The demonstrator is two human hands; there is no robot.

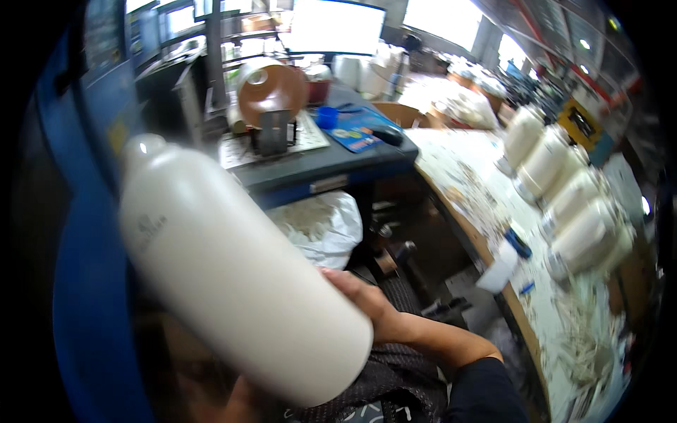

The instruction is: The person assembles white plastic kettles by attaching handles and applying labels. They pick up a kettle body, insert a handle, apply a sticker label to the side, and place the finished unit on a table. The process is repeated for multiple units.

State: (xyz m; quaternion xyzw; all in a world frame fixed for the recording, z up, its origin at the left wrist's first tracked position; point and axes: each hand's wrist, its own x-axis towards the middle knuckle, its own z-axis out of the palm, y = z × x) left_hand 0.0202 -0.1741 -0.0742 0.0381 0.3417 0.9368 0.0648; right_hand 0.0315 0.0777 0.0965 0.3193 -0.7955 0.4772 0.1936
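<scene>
A large cream-white bottle with rounded shoulders and a short neck fills the middle left. It tilts, its neck toward the upper left and its base toward the lower right, and a small dark print marks its shoulder. My right hand grips the bottle's side near the base, its fingertips partly hidden behind it. Below the bottle, at the lower edge, my left hand shows only as a blur, and the bottle hides its fingers.
A white table on the right carries several similar cream bottles, scraps and a blue-and-white tool. Ahead, a grey desk holds an orange-brown cone, a blue cup and a monitor. A white bag hangs below.
</scene>
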